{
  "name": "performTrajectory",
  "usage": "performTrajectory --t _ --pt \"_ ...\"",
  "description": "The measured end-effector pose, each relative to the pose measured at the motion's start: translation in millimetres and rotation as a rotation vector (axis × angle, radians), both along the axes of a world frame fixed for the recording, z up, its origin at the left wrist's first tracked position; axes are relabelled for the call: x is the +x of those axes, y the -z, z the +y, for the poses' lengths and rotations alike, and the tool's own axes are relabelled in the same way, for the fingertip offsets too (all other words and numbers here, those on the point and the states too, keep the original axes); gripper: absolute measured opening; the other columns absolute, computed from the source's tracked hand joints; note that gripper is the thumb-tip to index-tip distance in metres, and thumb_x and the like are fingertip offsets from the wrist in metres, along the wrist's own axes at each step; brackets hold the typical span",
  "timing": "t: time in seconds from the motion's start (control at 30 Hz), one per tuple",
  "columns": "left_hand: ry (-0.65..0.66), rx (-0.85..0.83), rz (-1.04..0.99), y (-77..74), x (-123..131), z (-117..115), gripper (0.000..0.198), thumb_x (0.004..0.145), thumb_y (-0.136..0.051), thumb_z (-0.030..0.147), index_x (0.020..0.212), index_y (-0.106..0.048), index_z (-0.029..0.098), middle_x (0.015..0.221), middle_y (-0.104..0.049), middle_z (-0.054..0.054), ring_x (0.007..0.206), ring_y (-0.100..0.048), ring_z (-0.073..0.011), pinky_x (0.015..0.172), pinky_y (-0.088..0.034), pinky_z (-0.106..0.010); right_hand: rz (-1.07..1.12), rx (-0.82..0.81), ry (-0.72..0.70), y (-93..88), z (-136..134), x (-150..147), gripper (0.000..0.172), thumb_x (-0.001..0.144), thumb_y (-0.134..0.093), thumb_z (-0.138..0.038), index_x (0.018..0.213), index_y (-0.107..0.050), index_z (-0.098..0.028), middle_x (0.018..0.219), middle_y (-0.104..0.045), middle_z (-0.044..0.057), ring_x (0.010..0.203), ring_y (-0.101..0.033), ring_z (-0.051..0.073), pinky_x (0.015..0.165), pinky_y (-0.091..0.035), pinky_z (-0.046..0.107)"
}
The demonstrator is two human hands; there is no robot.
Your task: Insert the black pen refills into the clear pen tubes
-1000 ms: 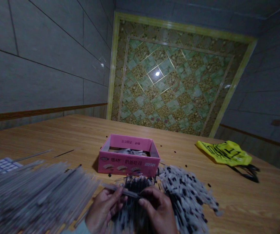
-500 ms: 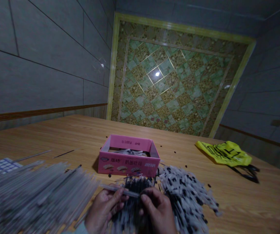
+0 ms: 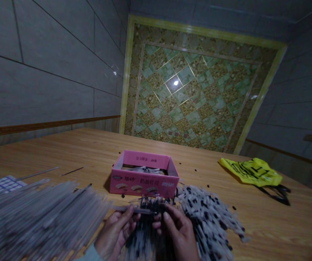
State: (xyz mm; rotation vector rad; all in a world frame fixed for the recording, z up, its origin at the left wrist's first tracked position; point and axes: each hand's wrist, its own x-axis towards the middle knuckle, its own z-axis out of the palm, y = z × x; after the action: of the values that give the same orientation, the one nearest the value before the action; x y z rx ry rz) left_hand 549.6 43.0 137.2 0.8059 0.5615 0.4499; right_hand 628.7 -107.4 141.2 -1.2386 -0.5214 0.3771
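My left hand [image 3: 118, 228] pinches a slim translucent tube [image 3: 138, 210], like a pen barrel, between thumb and fingers. The tube lies nearly level, its darker tip pointing right. Close to that tip is my right hand [image 3: 179, 228], fingers curled and drawn together; a small dark bit shows by the fingertips, too blurred to name. Beneath both hands spreads a pile of thin black sticks [image 3: 145, 235], like pen refills, partly hidden. Left of them lies a broad heap of long translucent tubes [image 3: 44, 217]. On the right is a mound of short whitish pieces with black parts [image 3: 210, 214].
A pink open-top box [image 3: 143, 185] with some pale pieces inside stands just beyond my hands. A yellow bag [image 3: 251, 172] with black handles lies at the right. A checked cloth [image 3: 3, 185] is at far left. Small black bits dot the wooden table [image 3: 90, 145].
The tube in my left hand has tilted closer to level. My right fingers have shifted slightly right, and the tube's dark tip now shows more. The piles and box look the same.
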Motion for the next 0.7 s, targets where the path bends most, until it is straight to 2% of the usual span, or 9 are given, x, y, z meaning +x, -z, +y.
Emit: performTrajectory --t 0.17,0.27,0.37,0.47,0.7 --pt "-0.004 -0.01 0.009 0.5 -0.4 0.0 0.006 0.075 -0.06 0.007 0.076 -0.055 0.01 0.061 -0.067 -0.007 0.053 -0.064 -0.0109 0.048 -0.052 -0.016 0.176 0.038 -0.052 0.7 0.0 5.4 0.037 0.07 -0.071 -0.042 0.089 -0.058 -0.013 0.081 -0.069 0.01 0.069 -0.066 0.02 0.061 -0.051 0.029" --pt "-0.014 -0.024 0.005 -0.7 0.1 -0.4 0.006 0.075 -0.06 0.006 0.073 -0.055 0.01 0.062 -0.066 -0.006 0.056 -0.065 -0.0114 0.047 -0.052 -0.016 0.259 0.1 -0.057 -0.6 0.6 7.1 0.037 0.063 -0.078 -0.038 0.084 -0.061 -0.013 0.075 -0.066 0.004 0.065 -0.063 0.014 0.053 -0.049 0.021" --pt "-0.014 -0.027 0.003 -0.3 0.9 -0.4 0.006 0.075 -0.06 0.005 0.072 -0.056 0.01 0.064 -0.067 -0.006 0.058 -0.066 -0.0119 0.048 -0.052 -0.016 0.351 0.173 -0.068 -1.2 0.7 7.4 0.038 0.057 -0.082 -0.034 0.084 -0.064 -0.013 0.064 -0.061 -0.001 0.054 -0.056 0.008 0.045 -0.045 0.015" --pt "-0.011 -0.014 0.008 -0.1 0.6 -0.4 0.006 0.074 -0.061 0.006 0.072 -0.057 0.01 0.064 -0.067 -0.005 0.058 -0.066 -0.0119 0.048 -0.053 -0.017 0.462 0.184 -0.127 -0.3 -0.3 6.7 0.037 0.057 -0.083 -0.028 0.085 -0.065 -0.013 0.067 -0.063 0.0 0.054 -0.056 0.006 0.048 -0.048 0.015" --pt "-0.006 -0.017 0.003 -3.7 -1.5 -1.1 0.005 0.074 -0.061 0.008 0.071 -0.058 0.009 0.064 -0.067 -0.006 0.058 -0.065 -0.0115 0.047 -0.052 -0.016 0.431 0.173 -0.146 8.2 -0.5 8.7 0.036 0.059 -0.082 -0.026 0.086 -0.062 -0.013 0.067 -0.064 0.001 0.055 -0.058 0.008 0.048 -0.049 0.017"
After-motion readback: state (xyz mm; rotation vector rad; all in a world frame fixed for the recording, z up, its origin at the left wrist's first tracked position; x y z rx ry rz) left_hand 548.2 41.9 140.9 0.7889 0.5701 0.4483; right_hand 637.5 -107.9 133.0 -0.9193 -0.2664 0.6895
